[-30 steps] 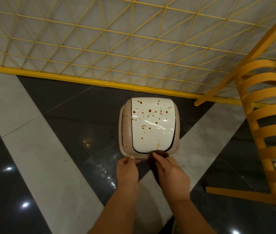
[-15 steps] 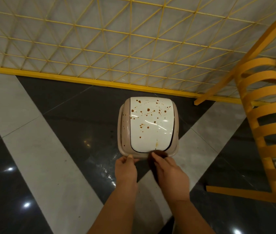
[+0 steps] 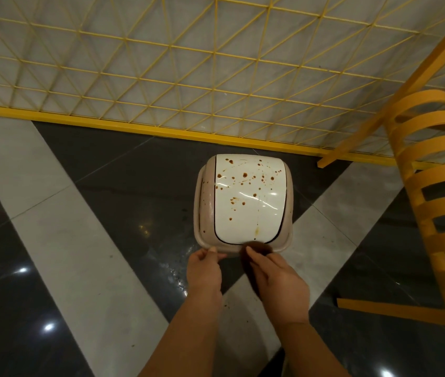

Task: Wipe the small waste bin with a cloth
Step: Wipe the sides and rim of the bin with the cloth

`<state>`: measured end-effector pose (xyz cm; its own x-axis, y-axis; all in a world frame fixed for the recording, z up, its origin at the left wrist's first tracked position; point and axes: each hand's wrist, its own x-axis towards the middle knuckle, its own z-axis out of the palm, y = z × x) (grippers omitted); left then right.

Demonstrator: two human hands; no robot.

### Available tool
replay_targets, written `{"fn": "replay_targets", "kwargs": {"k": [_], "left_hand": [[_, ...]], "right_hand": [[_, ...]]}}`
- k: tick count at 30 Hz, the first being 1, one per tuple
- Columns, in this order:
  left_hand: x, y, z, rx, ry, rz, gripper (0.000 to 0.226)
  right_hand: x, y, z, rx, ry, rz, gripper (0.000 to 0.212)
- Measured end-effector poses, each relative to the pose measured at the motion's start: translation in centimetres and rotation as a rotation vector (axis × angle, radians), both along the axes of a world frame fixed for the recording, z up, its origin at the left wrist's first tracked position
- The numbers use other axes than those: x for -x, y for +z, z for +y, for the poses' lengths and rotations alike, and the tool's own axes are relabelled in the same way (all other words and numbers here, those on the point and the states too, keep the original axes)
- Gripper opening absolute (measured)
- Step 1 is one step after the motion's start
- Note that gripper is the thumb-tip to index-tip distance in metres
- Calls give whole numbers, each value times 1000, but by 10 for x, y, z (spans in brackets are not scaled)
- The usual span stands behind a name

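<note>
The small waste bin [image 3: 243,202] stands on the floor in the middle of the head view. It has a beige body and a white swing lid spattered with brown spots. My left hand [image 3: 205,270] grips the near rim at its left corner. My right hand [image 3: 278,278] holds a dark brown cloth [image 3: 256,247] and presses it against the near edge of the lid. Most of the cloth is hidden under my fingers.
A yellow wire grid fence [image 3: 188,63] with a yellow base bar runs behind the bin. A yellow slatted chair [image 3: 433,186] stands at the right, with its foot rail [image 3: 395,308] near my right arm. The floor is glossy dark and pale tile [image 3: 61,240].
Both hands stay at the bin's near rim. The bin and hands sit slightly higher in view and the bin has turned a little; the cloth remains at the lid's near edge.
</note>
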<state>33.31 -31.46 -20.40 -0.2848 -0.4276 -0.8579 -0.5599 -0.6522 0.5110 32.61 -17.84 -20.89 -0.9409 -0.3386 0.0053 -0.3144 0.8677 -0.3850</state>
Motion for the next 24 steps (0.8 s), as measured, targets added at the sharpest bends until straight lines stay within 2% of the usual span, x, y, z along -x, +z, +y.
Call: {"fn": "replay_targets", "kwargs": {"k": [4,9,13,16,20,24], "left_hand": [[2,-3,5,11,-17,20,13],[-1,-8,6,17,-23,70,22],[2,-9,1,-6,42,78,24],[4,-2,-2,-48,126,102,24],[2,5,-1,-57,221,136,28],[4,6,23,-113,93,183,23]], "right_hand": [[-4,1,-2,54,-213,-33,36],[-12,5,-37,75,-59,-129,40],[1,5,2,5,-19,-72,40],[11,6,32,-1,-184,-91,33],[15,8,39,193,-562,-184,32],[5,12,20,319,-575,-216,34]]}}
